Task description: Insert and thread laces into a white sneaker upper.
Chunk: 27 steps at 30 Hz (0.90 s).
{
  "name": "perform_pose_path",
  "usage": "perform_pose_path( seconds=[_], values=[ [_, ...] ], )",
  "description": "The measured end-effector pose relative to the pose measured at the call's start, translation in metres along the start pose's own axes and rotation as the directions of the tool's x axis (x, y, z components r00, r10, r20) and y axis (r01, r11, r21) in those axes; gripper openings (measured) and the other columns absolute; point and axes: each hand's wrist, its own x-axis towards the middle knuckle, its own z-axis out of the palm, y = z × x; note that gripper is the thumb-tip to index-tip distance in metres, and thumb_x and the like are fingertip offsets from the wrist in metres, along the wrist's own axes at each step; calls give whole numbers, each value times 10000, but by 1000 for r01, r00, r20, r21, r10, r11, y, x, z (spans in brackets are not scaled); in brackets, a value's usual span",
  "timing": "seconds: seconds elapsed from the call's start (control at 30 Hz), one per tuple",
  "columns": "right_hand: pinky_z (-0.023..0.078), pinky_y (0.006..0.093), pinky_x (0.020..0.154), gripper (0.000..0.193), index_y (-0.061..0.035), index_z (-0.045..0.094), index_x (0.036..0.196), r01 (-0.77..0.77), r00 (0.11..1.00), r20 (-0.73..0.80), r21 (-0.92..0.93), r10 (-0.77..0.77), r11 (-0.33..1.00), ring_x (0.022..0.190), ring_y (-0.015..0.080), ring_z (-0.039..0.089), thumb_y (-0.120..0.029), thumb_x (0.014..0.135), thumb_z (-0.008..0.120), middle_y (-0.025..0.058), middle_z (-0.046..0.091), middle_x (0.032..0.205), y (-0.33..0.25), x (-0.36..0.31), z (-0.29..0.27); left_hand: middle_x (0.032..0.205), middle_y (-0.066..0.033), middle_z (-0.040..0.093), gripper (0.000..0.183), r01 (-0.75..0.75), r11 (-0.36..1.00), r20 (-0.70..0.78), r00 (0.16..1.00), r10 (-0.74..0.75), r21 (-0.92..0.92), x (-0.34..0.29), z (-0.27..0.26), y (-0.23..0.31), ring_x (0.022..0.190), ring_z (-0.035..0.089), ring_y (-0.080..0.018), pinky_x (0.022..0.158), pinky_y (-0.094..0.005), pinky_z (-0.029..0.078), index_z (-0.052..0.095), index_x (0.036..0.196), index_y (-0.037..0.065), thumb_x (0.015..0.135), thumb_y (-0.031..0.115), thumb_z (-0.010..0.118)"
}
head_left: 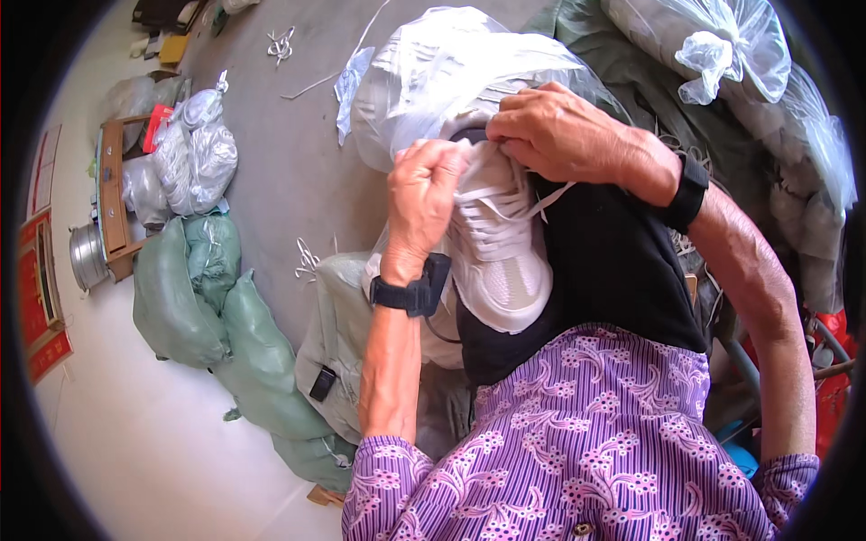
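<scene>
A white lace-up sneaker (pixel 499 257) lies on my lap, its toe pointing toward me. Laces criss-cross its tongue, and a loose lace end hangs off to the right side. My left hand (pixel 422 198) is closed in a pinch at the left of the shoe's collar. At the right of the collar, my right hand (pixel 550 131) also pinches with curled fingers. White material, apparently the lace or tongue, shows between the two hands; what exactly each set of fingertips grips is hidden. Both wrists wear black bands.
Beyond the shoe stands a clear plastic bag (pixel 433 72) of white items. Green sacks (pixel 216 298) line the left wall near a wooden drawer unit (pixel 113 189) with plastic bags. More filled plastic bags (pixel 722 54) lie at upper right. Loose white laces (pixel 280 45) lie on the floor.
</scene>
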Motion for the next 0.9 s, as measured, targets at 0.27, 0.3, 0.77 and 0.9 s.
perform_pose_path(
  seconds=[0.27,0.3,0.77,0.9],
  values=[
    [454,392,793,105,-7,585,880,-40,989,-135,138,59,990,888,321,563,-71,798,592,126,577,891,6,-4,6,787,-15,549,178,233,944,-156,949,-273,-232,-3,2,-13,742,514,-99,673,-254,432,645,931,30,926,192,569],
    [454,392,793,105,-7,585,880,-43,988,-139,141,63,989,888,321,563,-71,798,592,126,577,891,5,-5,4,787,-15,549,178,233,945,-151,951,-271,-228,-4,-4,-6,742,514,-99,673,-254,432,645,931,30,926,192,569],
    [367,374,847,74,-73,632,704,-67,986,-150,64,76,996,967,225,504,-116,658,672,32,557,914,1,-30,11,616,12,555,286,625,779,456,707,-541,-46,29,4,66,446,431,-27,394,-191,340,619,1133,16,935,191,509],
    [390,366,796,82,-106,678,717,-54,980,-192,-8,52,998,919,201,524,-143,650,648,-3,592,875,0,-25,18,548,2,524,189,657,732,551,549,-629,181,50,5,75,394,405,-35,350,-204,321,665,901,61,891,173,513]
  ],
)
